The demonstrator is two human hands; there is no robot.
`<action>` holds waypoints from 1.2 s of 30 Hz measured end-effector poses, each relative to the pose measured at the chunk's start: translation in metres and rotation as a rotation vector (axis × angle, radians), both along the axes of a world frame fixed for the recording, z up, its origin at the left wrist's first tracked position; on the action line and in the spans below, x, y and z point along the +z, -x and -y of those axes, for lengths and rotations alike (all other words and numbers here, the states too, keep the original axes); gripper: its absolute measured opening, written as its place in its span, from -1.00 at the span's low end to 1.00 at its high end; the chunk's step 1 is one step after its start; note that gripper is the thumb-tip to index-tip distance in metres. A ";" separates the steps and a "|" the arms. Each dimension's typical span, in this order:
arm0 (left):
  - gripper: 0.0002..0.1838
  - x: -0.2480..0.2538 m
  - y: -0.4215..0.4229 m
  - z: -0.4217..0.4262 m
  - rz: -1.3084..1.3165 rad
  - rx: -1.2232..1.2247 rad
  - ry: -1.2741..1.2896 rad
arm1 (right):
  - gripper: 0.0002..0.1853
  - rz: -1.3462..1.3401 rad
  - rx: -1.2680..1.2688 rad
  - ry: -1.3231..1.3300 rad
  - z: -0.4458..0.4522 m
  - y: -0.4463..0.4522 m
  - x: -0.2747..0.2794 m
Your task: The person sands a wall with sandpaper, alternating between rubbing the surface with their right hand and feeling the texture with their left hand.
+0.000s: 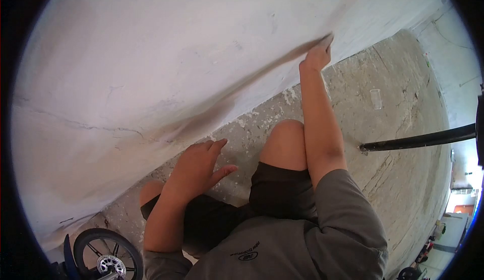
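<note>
My right hand (pixel 317 57) is raised against the white wall (pixel 151 53), its fingers closed around a small, flat grey piece (pixel 327 41). That piece touches or nearly touches the wall; its kind is too small to make out. My left hand (pixel 197 166) hangs in front of my knees, near the wall's foot, holding nothing. Its thumb stands apart from its fingers. Cracks, scuffs and rough patches mark the wall surface, and shadows from the right arm fall along it.
White flakes lie on the concrete floor (pixel 388 123) along the wall. A clear plastic cup (pixel 376 99) stands or lies on the right. A black pole (pixel 418 140) reaches in from the right. At lower left is a spoked wheel (pixel 108 257) with a brake disc.
</note>
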State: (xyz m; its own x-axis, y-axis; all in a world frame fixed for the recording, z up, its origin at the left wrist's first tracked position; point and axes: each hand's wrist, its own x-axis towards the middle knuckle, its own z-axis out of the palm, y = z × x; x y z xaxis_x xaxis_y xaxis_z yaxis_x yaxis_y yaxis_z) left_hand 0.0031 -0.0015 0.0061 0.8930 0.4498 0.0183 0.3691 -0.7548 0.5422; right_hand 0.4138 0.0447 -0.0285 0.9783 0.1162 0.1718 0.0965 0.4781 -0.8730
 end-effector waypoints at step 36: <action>-0.30 0.011 0.001 0.005 -0.103 0.035 0.066 | -0.39 0.294 0.069 0.038 0.003 0.082 0.068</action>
